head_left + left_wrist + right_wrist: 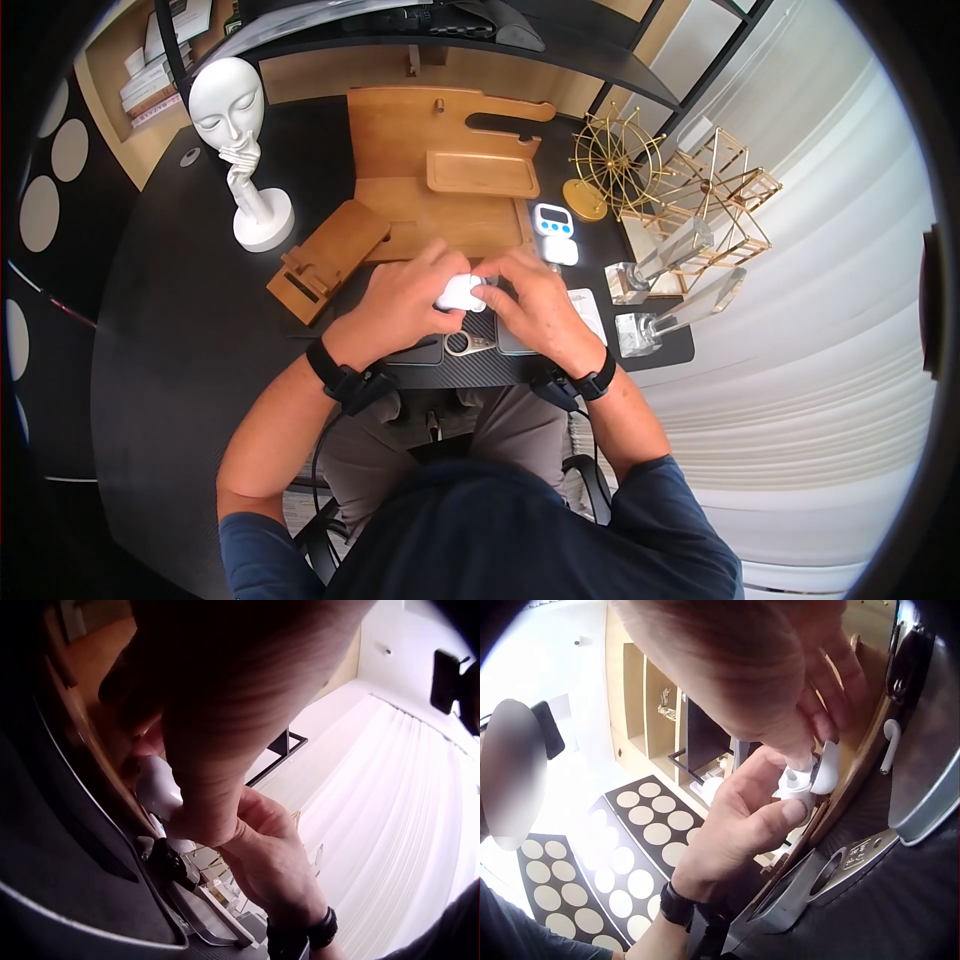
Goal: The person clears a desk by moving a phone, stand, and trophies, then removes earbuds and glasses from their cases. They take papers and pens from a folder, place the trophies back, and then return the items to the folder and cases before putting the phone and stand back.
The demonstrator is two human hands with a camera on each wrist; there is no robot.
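Observation:
A small white earbud case [459,292] is gripped between the thumb and fingers of the left hand [408,297]. Its lid [826,768] stands raised in the right wrist view. Fingertips of the right hand [535,305] pinch a small white piece at the case's opening, apparently an earbud [800,763], mostly covered by the fingers. One white earbud [890,745] lies apart from the case, on the dark surface. In the left wrist view, the left hand [232,712] hides much of the case [156,787], with the right hand [274,859] beyond it.
Beyond the hands stands a wooden organizer [440,215], with a wooden piece [330,260] to its left. A white statue [262,218] is farther left. Gold wheel ornaments [615,165], clear trophies [640,335] and a white timer [553,220] stand right. A metal plate [470,344] lies below the hands.

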